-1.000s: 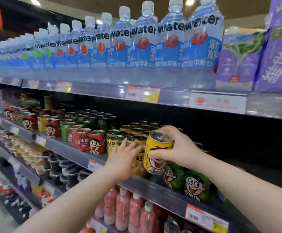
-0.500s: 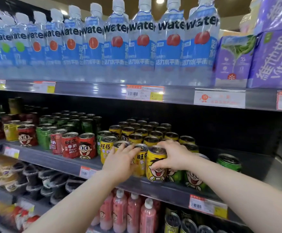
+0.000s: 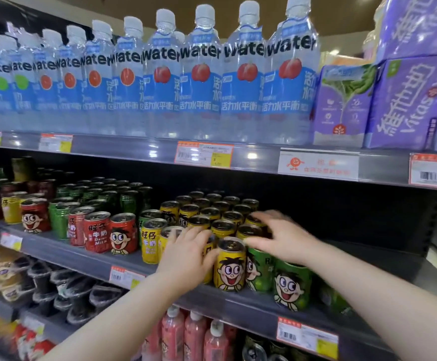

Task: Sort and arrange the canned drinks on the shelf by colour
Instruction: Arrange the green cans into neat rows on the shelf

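Grey shelf (image 3: 82,259) beneath a row of water bottles (image 3: 201,74) — red cans (image 3: 97,235) left, yellow cans (image 3: 212,212) mid-shelf, green cans (image 3: 292,285) right front. Left hand (image 3: 186,259) open against the cans, right hand (image 3: 285,238) spread flat over the tops, blurred — between them, the front can (image 3: 230,269), yellow, upright at the shelf edge.

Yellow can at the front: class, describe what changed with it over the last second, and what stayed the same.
The right hand lowered the yellow can onto the shelf beside the green cans, then let go. The left hand stayed against the other yellow cans.
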